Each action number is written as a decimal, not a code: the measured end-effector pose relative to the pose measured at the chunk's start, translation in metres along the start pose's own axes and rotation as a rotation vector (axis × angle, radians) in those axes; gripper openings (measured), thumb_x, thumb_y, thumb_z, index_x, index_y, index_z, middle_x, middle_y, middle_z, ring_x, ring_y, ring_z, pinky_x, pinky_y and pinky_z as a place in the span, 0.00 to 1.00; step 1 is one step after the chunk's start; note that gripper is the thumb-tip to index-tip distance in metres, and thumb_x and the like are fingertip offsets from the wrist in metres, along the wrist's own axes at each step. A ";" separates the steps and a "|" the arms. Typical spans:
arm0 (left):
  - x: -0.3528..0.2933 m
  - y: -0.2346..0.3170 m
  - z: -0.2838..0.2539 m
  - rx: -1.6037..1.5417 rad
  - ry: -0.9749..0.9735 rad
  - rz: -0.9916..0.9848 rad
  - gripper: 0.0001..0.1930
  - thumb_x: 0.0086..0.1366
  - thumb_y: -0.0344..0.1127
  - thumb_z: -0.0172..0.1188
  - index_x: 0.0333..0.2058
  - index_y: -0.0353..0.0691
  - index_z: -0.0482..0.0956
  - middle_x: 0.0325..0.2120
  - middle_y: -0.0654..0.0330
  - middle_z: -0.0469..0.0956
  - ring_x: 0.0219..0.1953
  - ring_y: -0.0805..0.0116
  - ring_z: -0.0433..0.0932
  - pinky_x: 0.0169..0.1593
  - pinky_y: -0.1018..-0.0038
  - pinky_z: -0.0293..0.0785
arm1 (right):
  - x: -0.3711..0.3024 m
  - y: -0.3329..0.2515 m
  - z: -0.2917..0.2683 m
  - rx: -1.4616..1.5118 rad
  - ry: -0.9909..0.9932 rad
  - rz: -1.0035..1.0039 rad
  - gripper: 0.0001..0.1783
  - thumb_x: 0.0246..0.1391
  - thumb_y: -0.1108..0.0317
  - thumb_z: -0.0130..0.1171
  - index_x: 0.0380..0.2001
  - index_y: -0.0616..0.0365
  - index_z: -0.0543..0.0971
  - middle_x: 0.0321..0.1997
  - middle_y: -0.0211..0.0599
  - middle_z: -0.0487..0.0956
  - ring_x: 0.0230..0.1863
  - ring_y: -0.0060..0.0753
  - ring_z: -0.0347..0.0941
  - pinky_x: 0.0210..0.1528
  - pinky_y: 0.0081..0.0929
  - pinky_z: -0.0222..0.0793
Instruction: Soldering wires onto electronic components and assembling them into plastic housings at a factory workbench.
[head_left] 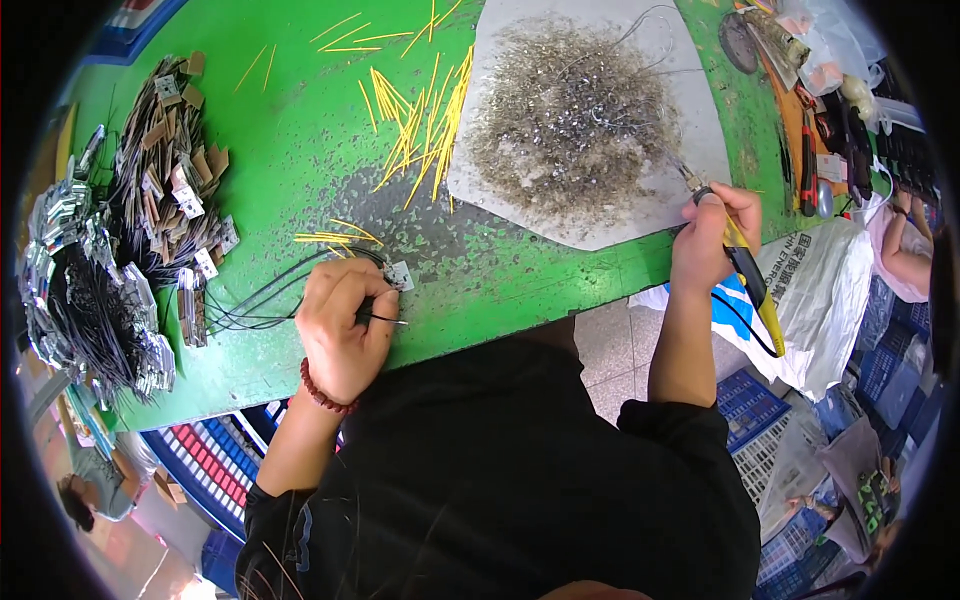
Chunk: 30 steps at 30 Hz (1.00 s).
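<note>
My left hand [343,325] is closed round a thin black cable [262,292], and a short end of it sticks out past my fingers to the right. A small whitish board or plate [400,276] shows just beyond my fingertips; whether it joins the cable is hidden. In my right hand [712,240] is a yellow-and-black soldering iron [750,272], gripped like a pen. Its tip points up and left over a pale sheet [715,150] covered with dark grit and shiny solder bits [575,120]. Thin wire, perhaps solder [690,71], lies curled on that sheet.
Yellow sleeves or thin tubes [410,125] lie scattered on the green table [290,130]. Bundles of black cables with small boards [170,160] and metal ends [65,240] pile up at left. Tools [808,170] and bags line the right edge. Other people sit at both sides.
</note>
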<state>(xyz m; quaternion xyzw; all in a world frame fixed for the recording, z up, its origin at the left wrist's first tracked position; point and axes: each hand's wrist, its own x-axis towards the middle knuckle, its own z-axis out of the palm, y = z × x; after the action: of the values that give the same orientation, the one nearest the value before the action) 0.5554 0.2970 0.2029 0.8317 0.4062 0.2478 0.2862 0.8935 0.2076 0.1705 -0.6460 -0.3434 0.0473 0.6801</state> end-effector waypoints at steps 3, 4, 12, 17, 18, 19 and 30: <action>-0.001 -0.001 0.000 -0.005 0.000 -0.001 0.07 0.48 0.21 0.65 0.25 0.37 0.76 0.30 0.56 0.78 0.35 0.58 0.75 0.41 0.68 0.72 | 0.000 -0.004 0.005 -0.014 -0.023 0.010 0.05 0.47 0.81 0.56 0.31 0.63 0.75 0.24 0.30 0.74 0.22 0.17 0.69 0.27 0.16 0.64; -0.001 -0.002 -0.001 -0.008 0.000 0.004 0.07 0.48 0.21 0.65 0.25 0.37 0.76 0.30 0.56 0.78 0.35 0.58 0.76 0.41 0.68 0.72 | 0.000 -0.004 0.006 -0.032 -0.036 0.013 0.05 0.48 0.81 0.56 0.31 0.63 0.75 0.24 0.30 0.74 0.22 0.17 0.70 0.27 0.16 0.64; -0.002 -0.005 -0.002 0.002 0.039 0.001 0.07 0.47 0.21 0.64 0.24 0.38 0.76 0.29 0.58 0.78 0.34 0.58 0.77 0.39 0.68 0.74 | 0.001 0.011 0.000 -0.019 -0.003 -0.037 0.03 0.51 0.80 0.52 0.29 0.63 0.74 0.23 0.34 0.73 0.19 0.21 0.67 0.23 0.15 0.63; 0.002 -0.015 0.004 -0.041 0.081 0.068 0.07 0.48 0.23 0.63 0.26 0.40 0.75 0.29 0.59 0.78 0.33 0.57 0.77 0.37 0.67 0.76 | -0.022 -0.029 0.011 0.260 -0.220 0.048 0.05 0.51 0.72 0.50 0.30 0.63 0.72 0.25 0.41 0.74 0.21 0.23 0.66 0.24 0.18 0.62; -0.001 -0.013 0.005 -0.040 0.094 0.069 0.07 0.48 0.24 0.63 0.26 0.40 0.75 0.29 0.60 0.78 0.33 0.58 0.77 0.37 0.67 0.76 | -0.038 -0.036 0.018 0.252 -0.267 0.061 0.06 0.51 0.71 0.51 0.31 0.64 0.71 0.25 0.41 0.74 0.22 0.25 0.67 0.27 0.19 0.65; -0.001 -0.013 0.006 -0.042 0.112 0.080 0.07 0.48 0.24 0.64 0.26 0.40 0.75 0.29 0.60 0.78 0.33 0.59 0.77 0.36 0.67 0.76 | -0.055 -0.042 0.029 0.243 -0.311 0.062 0.08 0.50 0.70 0.52 0.31 0.65 0.71 0.26 0.42 0.74 0.24 0.27 0.69 0.30 0.21 0.67; -0.010 -0.015 0.003 -0.074 0.104 0.025 0.08 0.46 0.22 0.65 0.23 0.40 0.75 0.31 0.61 0.79 0.34 0.61 0.77 0.38 0.70 0.75 | -0.114 -0.053 0.053 0.193 -0.730 0.134 0.15 0.52 0.63 0.64 0.33 0.62 0.71 0.27 0.38 0.72 0.21 0.22 0.66 0.24 0.18 0.64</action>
<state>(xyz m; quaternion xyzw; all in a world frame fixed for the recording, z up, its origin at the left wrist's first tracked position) 0.5439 0.2958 0.1886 0.8115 0.4007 0.3092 0.2920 0.7587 0.1854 0.1687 -0.5407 -0.5138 0.3507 0.5662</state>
